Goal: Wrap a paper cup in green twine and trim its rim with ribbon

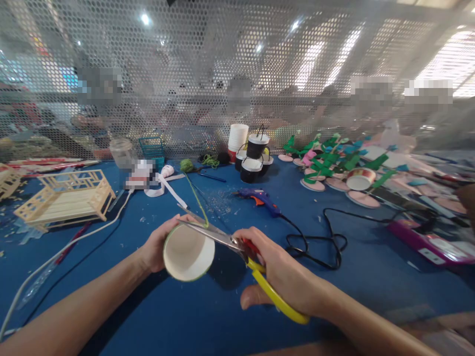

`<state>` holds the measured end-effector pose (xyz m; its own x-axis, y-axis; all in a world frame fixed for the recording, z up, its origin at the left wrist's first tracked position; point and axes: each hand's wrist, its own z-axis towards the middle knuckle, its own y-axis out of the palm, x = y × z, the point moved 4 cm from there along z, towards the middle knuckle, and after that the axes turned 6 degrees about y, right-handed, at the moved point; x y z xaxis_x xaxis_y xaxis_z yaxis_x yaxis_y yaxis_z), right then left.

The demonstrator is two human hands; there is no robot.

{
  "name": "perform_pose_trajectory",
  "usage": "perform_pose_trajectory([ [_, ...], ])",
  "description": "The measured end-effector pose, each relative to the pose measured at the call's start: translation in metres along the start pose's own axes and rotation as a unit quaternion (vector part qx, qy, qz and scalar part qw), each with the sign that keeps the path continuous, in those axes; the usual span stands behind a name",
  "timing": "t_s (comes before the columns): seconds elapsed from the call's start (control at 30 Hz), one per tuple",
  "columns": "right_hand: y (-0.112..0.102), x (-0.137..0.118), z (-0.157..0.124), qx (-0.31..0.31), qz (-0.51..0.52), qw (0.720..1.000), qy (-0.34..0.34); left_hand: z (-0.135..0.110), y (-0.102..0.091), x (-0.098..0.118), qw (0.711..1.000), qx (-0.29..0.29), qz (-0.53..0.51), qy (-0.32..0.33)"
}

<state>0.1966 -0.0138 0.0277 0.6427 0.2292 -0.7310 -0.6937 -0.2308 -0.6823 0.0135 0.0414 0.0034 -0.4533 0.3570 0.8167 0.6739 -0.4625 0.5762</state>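
My left hand (pixel 160 245) is closed around the far left side of a white paper cup (pixel 189 254), whose open mouth faces me. A green yarn (pixel 198 194) runs from the cup's rim back to a green yarn ball (pixel 186 165). In my right hand (pixel 276 267) is a pair of scissors (pixel 218 237) with yellow and red handles. Its blades lie across the top of the cup, close to the yarn; whether they touch it I cannot tell. My left fingertips are mostly hidden behind the cup.
A blue glue gun (pixel 260 198) lies beyond my right hand, its black cord looping to a purple power strip (pixel 430 242). Black-and-white cups (pixel 251 169) stand at the back. Green paper plants (pixel 315 168) crowd the right. A small wooden stick bed (pixel 69 198) stands left, near a white cable (pixel 92 230).
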Motion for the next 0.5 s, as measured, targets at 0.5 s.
perform_pose_trajectory([
  [0.5, 0.0051, 0.0000, 0.0028, 0.011, 0.046, 0.999, 0.006, 0.0006, -0.0041, -0.0018, 0.999, 0.000, 0.034, 0.004],
])
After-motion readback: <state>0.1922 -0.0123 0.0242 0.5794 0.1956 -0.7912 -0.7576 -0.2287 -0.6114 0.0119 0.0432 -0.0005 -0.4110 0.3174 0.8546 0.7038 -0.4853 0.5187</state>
